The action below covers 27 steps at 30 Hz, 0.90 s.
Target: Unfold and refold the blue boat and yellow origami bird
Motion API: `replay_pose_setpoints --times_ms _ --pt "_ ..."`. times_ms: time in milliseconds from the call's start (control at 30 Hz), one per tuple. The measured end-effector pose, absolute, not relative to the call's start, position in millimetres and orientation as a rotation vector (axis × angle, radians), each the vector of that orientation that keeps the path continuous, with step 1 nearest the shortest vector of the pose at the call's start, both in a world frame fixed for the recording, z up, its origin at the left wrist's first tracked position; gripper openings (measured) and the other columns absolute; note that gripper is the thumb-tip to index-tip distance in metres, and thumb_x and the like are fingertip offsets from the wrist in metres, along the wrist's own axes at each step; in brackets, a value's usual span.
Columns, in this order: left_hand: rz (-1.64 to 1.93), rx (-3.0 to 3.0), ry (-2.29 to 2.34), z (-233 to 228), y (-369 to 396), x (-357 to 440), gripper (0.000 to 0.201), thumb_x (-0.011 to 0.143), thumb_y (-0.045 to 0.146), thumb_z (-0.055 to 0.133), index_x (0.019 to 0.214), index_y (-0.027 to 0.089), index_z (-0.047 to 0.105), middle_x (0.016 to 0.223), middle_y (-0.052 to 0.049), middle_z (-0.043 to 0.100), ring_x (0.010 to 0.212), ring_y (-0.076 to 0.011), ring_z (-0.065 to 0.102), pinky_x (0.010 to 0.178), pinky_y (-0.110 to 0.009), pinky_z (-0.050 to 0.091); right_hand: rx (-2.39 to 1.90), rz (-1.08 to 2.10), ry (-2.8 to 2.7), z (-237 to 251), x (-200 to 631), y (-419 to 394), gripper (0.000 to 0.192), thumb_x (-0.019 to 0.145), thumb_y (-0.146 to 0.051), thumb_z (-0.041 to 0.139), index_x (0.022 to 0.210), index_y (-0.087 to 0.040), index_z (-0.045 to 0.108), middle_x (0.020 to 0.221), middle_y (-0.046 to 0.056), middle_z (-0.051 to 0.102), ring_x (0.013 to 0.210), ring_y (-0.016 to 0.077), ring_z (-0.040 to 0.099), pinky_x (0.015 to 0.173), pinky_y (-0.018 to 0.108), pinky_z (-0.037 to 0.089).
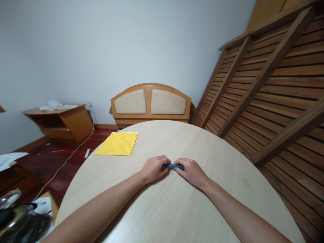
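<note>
My left hand [157, 168] and my right hand [190, 170] meet over the middle of the round table [162, 206]. Between them they hold a small, thin teal item [172, 166], narrow at its centre and wider towards each end. The fingers of both hands are closed on its ends, which hides much of it, so I cannot tell its exact kind. A yellow sheet [117, 144], creased and with a white edge at the back, lies flat on the table to the left of my hands.
A wooden slatted frame [255, 87] leans along the right side. Behind the table stands a padded headboard [149, 86]. A low cabinet [76, 123] with papers is at the left, a white cable [67, 158] crosses the floor, and a glass pot [24, 219] stands at lower left.
</note>
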<state>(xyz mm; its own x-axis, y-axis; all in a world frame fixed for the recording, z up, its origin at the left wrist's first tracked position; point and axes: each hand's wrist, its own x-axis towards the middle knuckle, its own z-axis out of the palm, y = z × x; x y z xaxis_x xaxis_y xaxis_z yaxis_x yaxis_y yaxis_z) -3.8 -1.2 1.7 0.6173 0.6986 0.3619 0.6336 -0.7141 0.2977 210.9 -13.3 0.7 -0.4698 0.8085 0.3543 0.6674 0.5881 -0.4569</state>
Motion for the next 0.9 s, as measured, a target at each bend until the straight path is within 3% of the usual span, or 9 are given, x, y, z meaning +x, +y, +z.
replay_pose_setpoints --times_ms 167,500,900 --pt "0.705 2.704 1.118 -0.8 -0.3 -3.7 0.010 0.090 0.026 0.059 0.095 0.021 0.065 0.089 -0.002 0.070 0.079 -0.0156 0.064 0.069 -0.023 0.046 -1.180 0.326 -2.284 0.2 211.7 -13.3 0.009 0.090 -0.023 0.062 0.094 -0.024 0.070 0.089 0.003 0.073 0.084 0.0191 0.067 0.075 0.029 0.047" --pt "0.641 2.751 1.118 -1.7 0.8 -2.9 0.009 0.086 0.021 0.061 0.094 0.021 0.066 0.086 -0.001 0.071 0.077 -0.0154 0.065 0.066 -0.022 0.044 -1.220 0.308 -2.292 0.4 210.9 -15.0 0.003 0.087 -0.022 0.064 0.089 -0.023 0.064 0.084 0.001 0.070 0.078 0.0177 0.065 0.071 0.027 0.044" --pt "0.623 2.744 1.112 1.4 -1.5 -1.4 0.010 0.087 0.023 0.060 0.095 0.021 0.065 0.085 -0.001 0.070 0.077 -0.0156 0.065 0.066 -0.023 0.044 -1.238 0.318 -2.320 5.2 207.5 -17.9 0.009 0.083 -0.017 0.061 0.090 -0.024 0.061 0.082 0.000 0.069 0.075 0.0179 0.064 0.067 0.026 0.041"
